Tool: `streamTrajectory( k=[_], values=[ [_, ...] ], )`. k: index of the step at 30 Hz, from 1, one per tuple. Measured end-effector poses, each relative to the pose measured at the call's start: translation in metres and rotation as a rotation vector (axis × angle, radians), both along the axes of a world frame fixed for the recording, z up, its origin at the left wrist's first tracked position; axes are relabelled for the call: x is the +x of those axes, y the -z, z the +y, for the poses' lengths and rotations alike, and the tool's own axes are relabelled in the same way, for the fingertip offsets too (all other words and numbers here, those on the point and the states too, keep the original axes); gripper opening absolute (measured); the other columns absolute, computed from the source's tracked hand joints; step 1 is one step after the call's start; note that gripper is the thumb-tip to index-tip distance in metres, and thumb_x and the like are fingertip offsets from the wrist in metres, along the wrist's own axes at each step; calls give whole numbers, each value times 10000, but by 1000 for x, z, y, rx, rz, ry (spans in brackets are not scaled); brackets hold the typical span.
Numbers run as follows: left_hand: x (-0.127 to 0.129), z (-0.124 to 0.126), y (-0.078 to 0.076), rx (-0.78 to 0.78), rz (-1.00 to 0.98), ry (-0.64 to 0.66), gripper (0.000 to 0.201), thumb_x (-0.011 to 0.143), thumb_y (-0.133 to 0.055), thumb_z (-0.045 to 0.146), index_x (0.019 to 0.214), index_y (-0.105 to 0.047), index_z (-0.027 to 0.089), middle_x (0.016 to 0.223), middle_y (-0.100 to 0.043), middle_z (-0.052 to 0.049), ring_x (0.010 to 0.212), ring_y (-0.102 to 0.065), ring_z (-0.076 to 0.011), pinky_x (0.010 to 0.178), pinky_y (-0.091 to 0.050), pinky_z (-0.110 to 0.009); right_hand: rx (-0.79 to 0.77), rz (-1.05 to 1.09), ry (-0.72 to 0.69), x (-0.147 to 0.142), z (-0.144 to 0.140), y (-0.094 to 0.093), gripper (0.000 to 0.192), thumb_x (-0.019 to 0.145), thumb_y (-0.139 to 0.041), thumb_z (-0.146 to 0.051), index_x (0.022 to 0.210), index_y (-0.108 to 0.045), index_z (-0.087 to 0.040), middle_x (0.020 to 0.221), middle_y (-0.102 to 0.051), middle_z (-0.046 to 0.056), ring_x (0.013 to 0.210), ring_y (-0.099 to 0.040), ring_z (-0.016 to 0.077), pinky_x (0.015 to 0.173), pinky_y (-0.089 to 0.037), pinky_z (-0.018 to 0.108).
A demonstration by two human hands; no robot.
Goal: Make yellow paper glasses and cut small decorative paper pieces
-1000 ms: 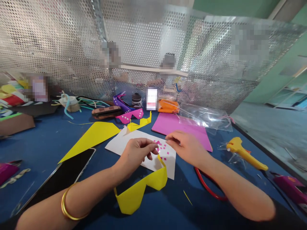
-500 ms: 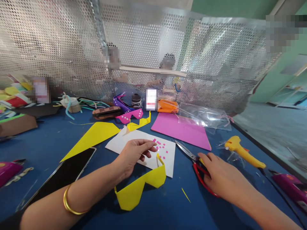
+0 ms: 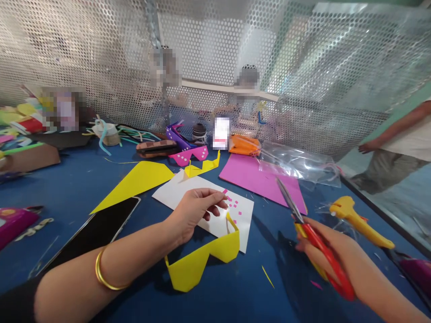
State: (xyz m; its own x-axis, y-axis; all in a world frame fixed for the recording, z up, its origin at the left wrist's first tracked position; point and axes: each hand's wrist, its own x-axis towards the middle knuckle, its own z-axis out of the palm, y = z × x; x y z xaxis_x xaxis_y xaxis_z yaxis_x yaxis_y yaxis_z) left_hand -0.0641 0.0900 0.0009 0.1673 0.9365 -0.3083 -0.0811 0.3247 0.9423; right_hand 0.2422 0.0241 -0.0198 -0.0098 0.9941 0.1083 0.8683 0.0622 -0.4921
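My right hand [image 3: 332, 249] is closed around red-and-yellow handled scissors [image 3: 289, 199], raised off the blue table with the blades pointing up and away. A small pink strip [image 3: 225, 192] is pinched between the thumb and finger of my left hand [image 3: 198, 208], above a white sheet [image 3: 247, 233]. Several tiny pink squares [image 3: 235, 206] lie scattered on that sheet. Just below my left hand stand yellow cut-out glasses [image 3: 205, 260] with a bent side piece. Farther back sit a second yellow cut-out [image 3: 202, 169] and pink glasses with white squares [image 3: 190, 155].
A yellow glue gun [image 3: 357, 222] lies at right, near a pink sheet [image 3: 256, 172] and clear plastic bags [image 3: 299, 163]. At left are a dark phone [image 3: 97, 233] and a yellow sheet [image 3: 138, 179]. Behind rises a perforated screen [image 3: 208, 45]; a person [image 3: 404, 139] stands at far right.
My right hand has picked the scissors up from the table. My left hand stays pinched over the white sheet. A person has come into view at right, and the view has shifted slightly.
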Motion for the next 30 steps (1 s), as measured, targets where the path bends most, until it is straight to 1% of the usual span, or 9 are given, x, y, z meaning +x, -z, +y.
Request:
streamTrajectory(
  k=[1, 3, 6, 9, 11, 13, 19, 23, 30],
  values=[
    [0, 0, 1, 3, 6, 1, 205, 766, -726, 365, 692, -704, 175, 716, -693, -20, 568, -482, -85, 514, -303, -232, -126, 188, -41, -6, 0, -7, 316, 840, -568, -445, 1046, -673, -229, 808, -742, 76, 740, -735, 279, 661, -595, 386],
    [1, 0, 2, 4, 14, -1, 166, 769, -720, 337, 728, -717, 176, 723, -695, -17, 559, -476, -81, 510, -302, -230, -220, 509, -51, -23, 4, -19, 462, 831, -617, -537, 1164, -638, -217, 874, -743, 82, 794, -740, 287, 675, -602, 393],
    [1, 0, 3, 5, 16, -14, 134, 760, -720, 307, 799, -746, 182, 726, -697, -13, 549, -471, -76, 504, -299, -224, -199, 624, -120, -51, 15, -29, 561, 799, -695, -515, 1275, -605, -233, 707, -688, 12, 639, -692, 219, 631, -594, 368],
    [1, 1, 2, 14, 10, -32, 154, 746, -731, 325, 792, -751, 179, 718, -696, -15, 551, -475, -75, 499, -296, -221, -132, 594, -233, -69, 29, -27, 571, 747, -746, -492, 1245, -620, -242, 974, -718, 59, 847, -705, 243, 753, -599, 394],
    [0, 2, 2, 13, 3, -44, 167, 735, -739, 334, 791, -752, 178, 720, -697, -18, 554, -478, -76, 499, -297, -220, -90, 471, -287, -72, 34, -24, 552, 785, -713, -478, 1264, -592, -231, 1151, -676, 93, 1015, -666, 266, 880, -563, 436],
    [0, 3, 3, 4, -2, -60, 172, 729, -744, 335, 791, -752, 175, 721, -698, -20, 551, -476, -75, 500, -299, -220, -82, 317, -324, -70, 35, -22, 535, 833, -669, -453, 1303, -548, -228, 1203, -633, 104, 1047, -640, 264, 927, -532, 460],
    [2, 2, 3, -19, -14, -85, 145, 747, -731, 311, 762, -734, 166, 700, -681, -12, 552, -480, -72, 493, -309, -209, -171, 82, -339, -65, 28, -24, 487, 809, -697, -418, 1254, -583, -254, 1137, -580, 73, 916, -642, 228, 841, -550, 419],
    [3, 1, 1, -22, -7, -85, 136, 773, -712, 305, 784, -725, 170, 691, -671, -4, 559, -489, -71, 500, -320, -204, -221, 62, -311, -68, 26, -22, 588, 805, -696, -389, 1360, -536, -275, 1044, -574, 42, 780, -625, 184, 753, -554, 383],
    [5, -1, 1, -18, 3, -60, 141, 784, -694, 309, 739, -691, 175, 687, -662, 5, 548, -476, -69, 496, -318, -200, -245, 125, -306, -69, 23, -20, 566, 792, -714, -362, 1337, -573, -308, 991, -595, 4, 846, -632, 183, 799, -538, 355]
  ],
)
